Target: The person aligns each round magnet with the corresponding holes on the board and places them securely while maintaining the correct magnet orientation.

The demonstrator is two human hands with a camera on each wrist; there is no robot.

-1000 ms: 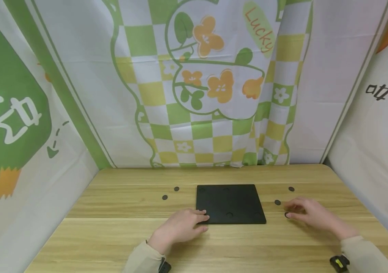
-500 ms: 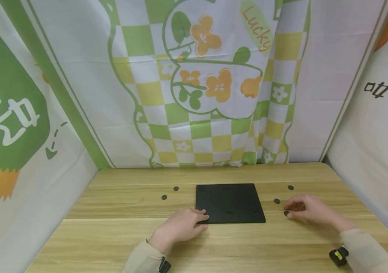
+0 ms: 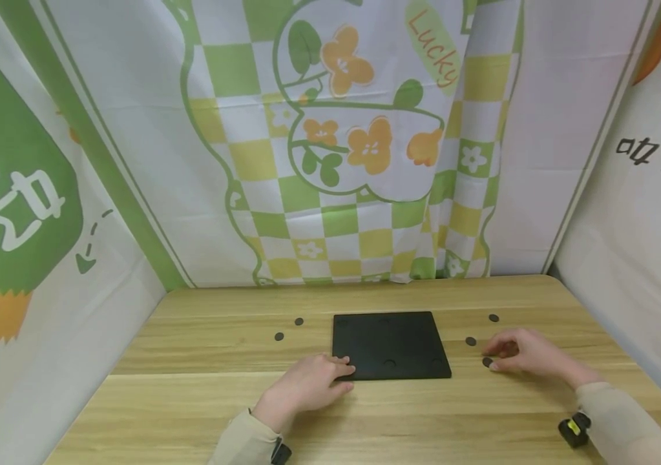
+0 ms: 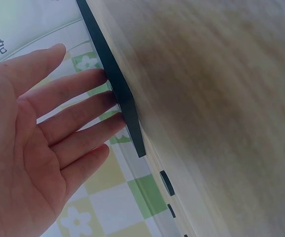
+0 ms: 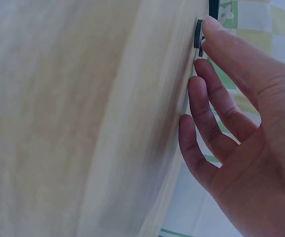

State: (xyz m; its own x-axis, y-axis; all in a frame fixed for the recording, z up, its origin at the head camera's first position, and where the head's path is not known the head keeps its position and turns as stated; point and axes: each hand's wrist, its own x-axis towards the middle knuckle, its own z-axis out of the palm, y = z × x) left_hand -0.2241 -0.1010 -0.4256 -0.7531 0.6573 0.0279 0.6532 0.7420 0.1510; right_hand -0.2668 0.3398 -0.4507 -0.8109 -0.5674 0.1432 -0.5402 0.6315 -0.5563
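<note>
My left hand (image 3: 309,384) rests its fingertips on the near left corner of a thin black rectangular board (image 3: 385,342), which has faint round marks on its face. In the left wrist view the fingers are stretched out against the board's edge (image 4: 132,111). Over on the right, my right hand (image 3: 530,355) is at a small black disc (image 3: 488,363) on the wooden table. The thumb touches or nearly touches the rim of that disc (image 5: 198,34). The other fingers are loosely bent and hold nothing.
Two more black discs, a nearer one (image 3: 470,341) and a farther one (image 3: 493,318), lie right of the board. Another pair, one disc (image 3: 299,321) behind the other (image 3: 279,336), lies on its left. A patterned curtain (image 3: 359,194) hangs behind the table (image 3: 237,413).
The disc by my right thumb, partly covered a second ago, shows more fully now. My right hand has barely moved, and the left stays on the board. The head view has shifted slightly.
</note>
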